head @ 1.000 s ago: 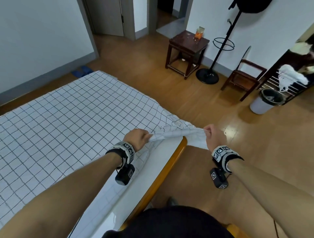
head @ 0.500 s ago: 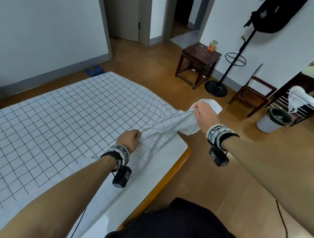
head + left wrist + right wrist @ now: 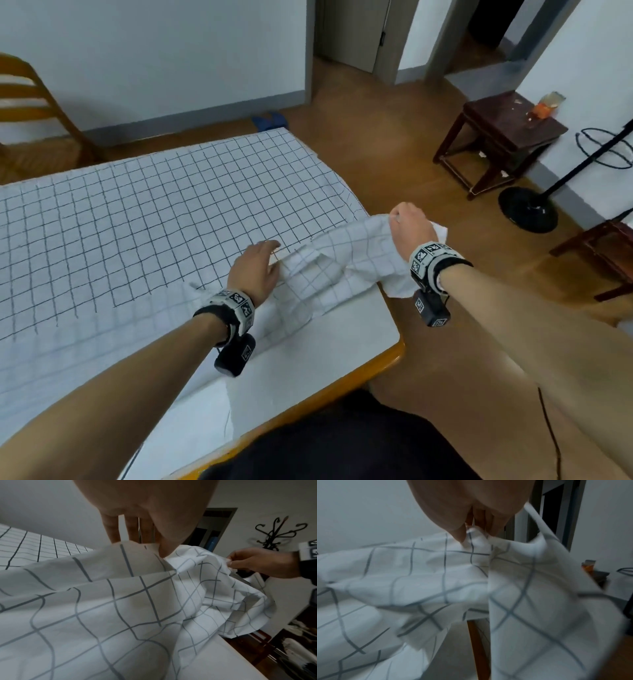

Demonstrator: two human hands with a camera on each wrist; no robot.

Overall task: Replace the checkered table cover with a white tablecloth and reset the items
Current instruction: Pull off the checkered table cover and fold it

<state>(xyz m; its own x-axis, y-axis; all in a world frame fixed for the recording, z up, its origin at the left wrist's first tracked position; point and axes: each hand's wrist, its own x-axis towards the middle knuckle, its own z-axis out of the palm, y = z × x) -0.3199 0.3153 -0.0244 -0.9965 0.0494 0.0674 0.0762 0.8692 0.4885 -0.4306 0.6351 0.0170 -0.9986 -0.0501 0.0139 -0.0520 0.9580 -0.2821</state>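
The checkered cover (image 3: 144,219) lies spread over most of the table (image 3: 373,359), grid side up. Its corner nearest me is folded back onto the rest, leaving a bare white stretch of tabletop along the orange rim. The folded part is bunched and creased between my hands.

My left hand (image 3: 255,270) rests on the cover at the fold. The fingers (image 3: 112,531) reach out nearly straight, tips on the cloth, and the thumb presses into a crease. I cannot tell whether any cloth is caught between thumb and fingers.

My right hand (image 3: 409,228) is just past the table's right edge, raised above the tabletop. Its fingers are curled and pinch the cover's corner (image 3: 474,536); a flap hangs below the wrist. The right wrist view is blurred.

Beyond the table's right side stand a dark wooden stool (image 3: 503,144) and a black stand base (image 3: 529,212). A wooden chair (image 3: 30,113) is at the far left corner.
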